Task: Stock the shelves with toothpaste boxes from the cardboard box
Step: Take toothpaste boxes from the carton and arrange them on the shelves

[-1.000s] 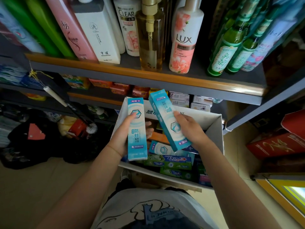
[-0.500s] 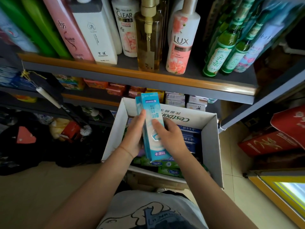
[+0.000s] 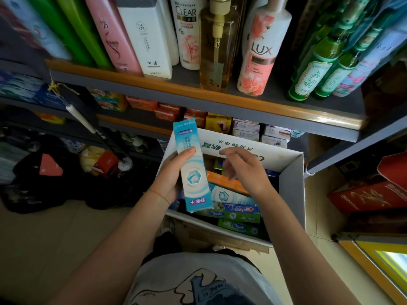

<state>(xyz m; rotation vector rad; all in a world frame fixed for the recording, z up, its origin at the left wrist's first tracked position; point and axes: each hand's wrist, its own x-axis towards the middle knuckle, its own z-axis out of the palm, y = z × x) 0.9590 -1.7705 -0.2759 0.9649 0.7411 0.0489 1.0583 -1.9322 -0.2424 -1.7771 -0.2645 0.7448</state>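
1. Left hand [image 3: 170,177]: wrapped around pale blue toothpaste boxes [image 3: 192,168], thumb across the front, stack upright above the near-left corner of the cardboard box [image 3: 291,194]; count in the stack unclear.
2. Right hand [image 3: 243,168]: holding nothing, fingers loosely spread, just right of the stack, over the open carton.
3. Inside the carton: more toothpaste cartons [image 3: 233,210], blue, green and orange, lying flat.
4. Beyond: lower shelf [image 3: 136,125] with soap packs; upper shelf [image 3: 198,94] carrying shampoo bottles [image 3: 261,51].
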